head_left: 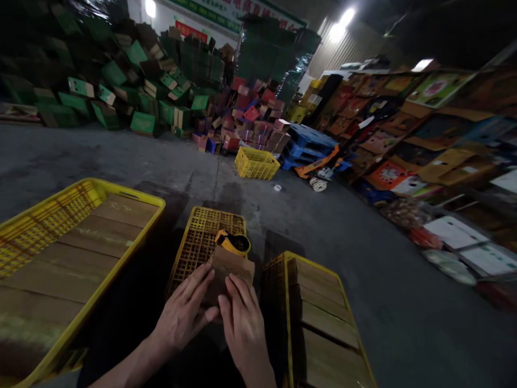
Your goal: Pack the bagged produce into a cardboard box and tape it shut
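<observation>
Cardboard carton (234,263) steadied from both sides

The carton sits low at centre, at the near end of a yellow lattice crate (197,229) that seems upturned to serve as a stand. The left hand (181,312) lies at its 8 o'clock, the right hand (244,323) at its 5; fingers are extended over the top, uncurled, probably to keep it square. Whether the thumbs press its near side, I cannot tell. Just beyond, at 12, a yellow-and-black tape dispenser (232,242) rests within easy reach. A large yellow crate (159,203) at 9 and a narrower yellow crate (287,291) at 4 hold brown cartons (329,323) in rows, likely flanking the stand to shorten each reach.
</observation>
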Available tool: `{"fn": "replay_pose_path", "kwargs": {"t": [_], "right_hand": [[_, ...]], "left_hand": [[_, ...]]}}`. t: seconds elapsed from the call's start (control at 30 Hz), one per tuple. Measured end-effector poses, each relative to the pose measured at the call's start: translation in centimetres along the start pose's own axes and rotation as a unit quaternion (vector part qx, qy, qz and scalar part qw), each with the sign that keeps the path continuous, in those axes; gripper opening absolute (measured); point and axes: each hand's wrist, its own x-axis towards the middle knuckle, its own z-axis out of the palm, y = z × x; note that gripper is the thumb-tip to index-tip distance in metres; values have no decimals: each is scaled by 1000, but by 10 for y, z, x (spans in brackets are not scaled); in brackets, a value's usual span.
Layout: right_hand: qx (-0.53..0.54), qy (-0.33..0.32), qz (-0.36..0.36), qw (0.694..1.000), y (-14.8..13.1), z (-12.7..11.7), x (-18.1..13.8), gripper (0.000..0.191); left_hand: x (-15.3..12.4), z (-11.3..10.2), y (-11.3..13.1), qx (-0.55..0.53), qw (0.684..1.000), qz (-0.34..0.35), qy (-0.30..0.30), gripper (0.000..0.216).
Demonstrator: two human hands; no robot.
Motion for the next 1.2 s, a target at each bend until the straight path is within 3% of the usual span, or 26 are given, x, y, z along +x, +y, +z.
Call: {"fn": "replay_pose_path", "kwargs": {"t": [0.2,0.33,0.47,0.73,0.87,1.0,1.1,1.2], "right_hand": [[-62,-20,-48,997,-16,10,34,38],[-92,-22,-39,995,-25,19,44,39],[-99,-31,-40,994,-24,19,35,42],[-96,-58,-64,992,-14,-6,-7,44],[-88,-11,-52,995,-2,-11,-19,42],[-105,50,-15,993,12,-7,-9,39],[-110,55,-11,992,13,0,0,40],[-113,59,-24,992,10,6,1,42]], "left_hand": [[-1,-4,9,-66,997,-34,-18,58],[-6,2,6,-70,997,-23,-1,59],[-8,6,-5,-36,999,4,10,57],[4,0,-14,4,1000,1,-5,43],[17,-10,-14,32,999,29,-19,48],[30,-20,-9,39,998,47,-22,43],[39,-24,1,46,998,49,-21,41],[47,-24,13,45,994,83,-63,47]]}}
